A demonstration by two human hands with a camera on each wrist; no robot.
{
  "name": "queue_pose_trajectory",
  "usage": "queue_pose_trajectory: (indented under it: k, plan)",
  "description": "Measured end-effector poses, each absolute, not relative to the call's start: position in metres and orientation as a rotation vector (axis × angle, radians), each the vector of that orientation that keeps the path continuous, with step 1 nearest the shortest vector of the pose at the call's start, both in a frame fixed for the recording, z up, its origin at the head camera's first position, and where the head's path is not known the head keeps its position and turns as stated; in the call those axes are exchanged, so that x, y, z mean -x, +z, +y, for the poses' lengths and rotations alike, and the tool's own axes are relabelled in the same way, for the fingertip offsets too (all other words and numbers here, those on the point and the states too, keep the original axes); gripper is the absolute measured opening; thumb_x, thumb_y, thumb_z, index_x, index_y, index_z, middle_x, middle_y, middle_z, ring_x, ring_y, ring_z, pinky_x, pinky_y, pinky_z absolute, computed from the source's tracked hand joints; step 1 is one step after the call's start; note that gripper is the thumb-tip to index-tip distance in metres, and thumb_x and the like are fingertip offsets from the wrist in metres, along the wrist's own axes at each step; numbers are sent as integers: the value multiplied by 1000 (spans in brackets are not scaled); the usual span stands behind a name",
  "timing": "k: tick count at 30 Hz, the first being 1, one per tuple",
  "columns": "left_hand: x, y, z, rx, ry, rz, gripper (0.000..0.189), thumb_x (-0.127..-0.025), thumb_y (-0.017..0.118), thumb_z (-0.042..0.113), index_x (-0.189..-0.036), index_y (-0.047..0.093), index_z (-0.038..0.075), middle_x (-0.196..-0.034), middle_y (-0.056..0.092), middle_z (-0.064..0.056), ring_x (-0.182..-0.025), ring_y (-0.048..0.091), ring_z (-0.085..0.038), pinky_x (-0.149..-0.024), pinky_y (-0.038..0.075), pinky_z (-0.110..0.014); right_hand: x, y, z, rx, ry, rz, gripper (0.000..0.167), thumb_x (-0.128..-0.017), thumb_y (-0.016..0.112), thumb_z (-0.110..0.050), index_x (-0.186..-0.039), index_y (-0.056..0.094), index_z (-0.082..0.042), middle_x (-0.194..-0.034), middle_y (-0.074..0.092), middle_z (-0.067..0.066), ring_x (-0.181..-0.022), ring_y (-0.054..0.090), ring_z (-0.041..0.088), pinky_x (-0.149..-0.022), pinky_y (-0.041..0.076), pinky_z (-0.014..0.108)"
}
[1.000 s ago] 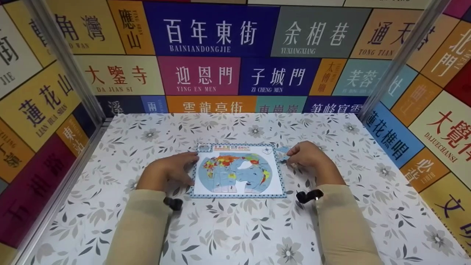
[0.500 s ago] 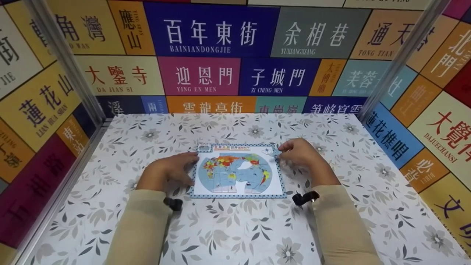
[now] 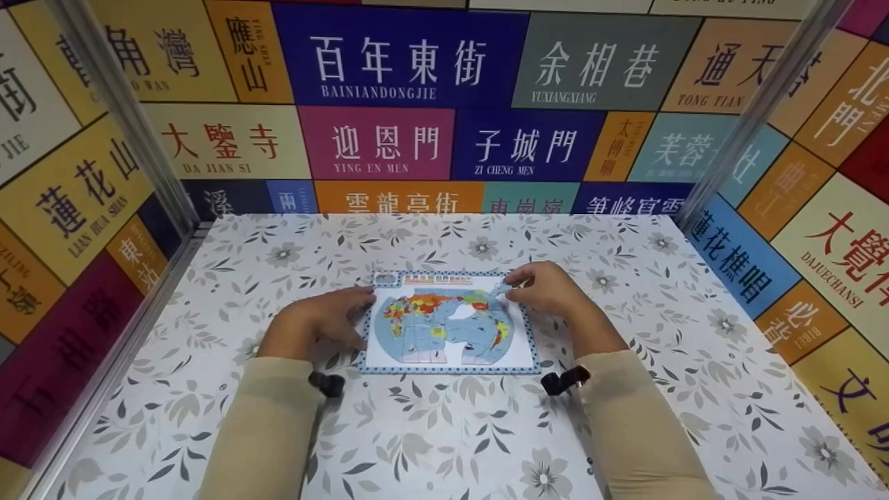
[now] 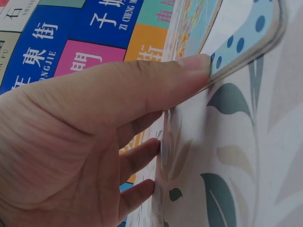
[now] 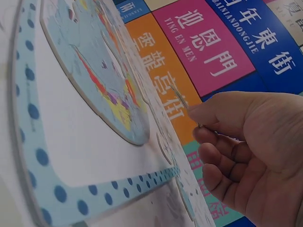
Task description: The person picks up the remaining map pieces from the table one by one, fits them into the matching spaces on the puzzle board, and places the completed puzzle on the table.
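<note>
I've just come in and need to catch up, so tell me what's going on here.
A world-map jigsaw puzzle is being put together by hand. The right hand pinches a light-blue puzzle piece near the map's upper right, and the left hand touches the left edge of the board. The map is mostly filled in, but white gaps show inside it and at its bottom.

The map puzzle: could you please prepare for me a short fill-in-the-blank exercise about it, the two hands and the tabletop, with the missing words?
1. The puzzle shows a map of the ____.
2. The right hand pinches a loose puzzle ____.
3. The left hand is at the puzzle's ____ edge.
4. The tabletop is patterned with leaves and ____.

Missing words: world; piece; left; flowers.
</note>
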State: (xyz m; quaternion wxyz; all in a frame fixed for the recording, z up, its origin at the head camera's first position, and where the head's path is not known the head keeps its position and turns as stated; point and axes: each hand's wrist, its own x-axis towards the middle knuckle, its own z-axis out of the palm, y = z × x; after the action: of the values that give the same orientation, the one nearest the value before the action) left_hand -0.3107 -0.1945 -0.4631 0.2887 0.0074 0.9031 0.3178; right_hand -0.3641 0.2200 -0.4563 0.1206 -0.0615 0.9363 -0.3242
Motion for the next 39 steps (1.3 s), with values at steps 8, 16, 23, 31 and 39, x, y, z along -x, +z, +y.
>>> queue_pose_trajectory:
  k: [8,16,23,31,39]
  plan:
    - [312,-462,-194,-31,823,2420,108,-73,99,24,-163,43,43,-179,21,18,-171,7,-29,-137,10,-64,359,-457,203,205,-953,2745,30,-95,80,-31,-124,79,-24,-129,72,4,-114,61,26,-98,53,43]
    - [311,-462,-194,-42,806,2428,107,-74,99,25,-163,43,42,-179,21,17,-171,7,-30,-136,10,-66,356,-460,187,187,-942,2728,29,-95,81,-34,-123,79,-26,-125,72,1,-107,61,24,-91,53,39]
    - [313,-465,-195,-90,788,2450,105,-75,98,24,-164,43,40,-180,21,13,-171,9,-31,-136,12,-64,354,-463,176,250,-963,2733,29,-93,83,-34,-121,80,-25,-122,74,0,-103,62,22,-85,53,36]
    - [313,-465,-196,-110,768,2460,105,-77,96,24,-165,41,39,-180,20,13,-171,10,-30,-137,13,-62,353,-467,163,350,-1010,2702,29,-94,81,-30,-123,81,-23,-127,74,1,-104,65,21,-87,57,37]
    - [314,-466,-195,-72,801,2439,105,-75,97,22,-163,43,41,-179,21,17,-171,9,-29,-137,12,-63,354,-471,141,328,-1015,2674,28,-96,80,-32,-123,80,-25,-127,73,-2,-101,64,20,-79,56,33]
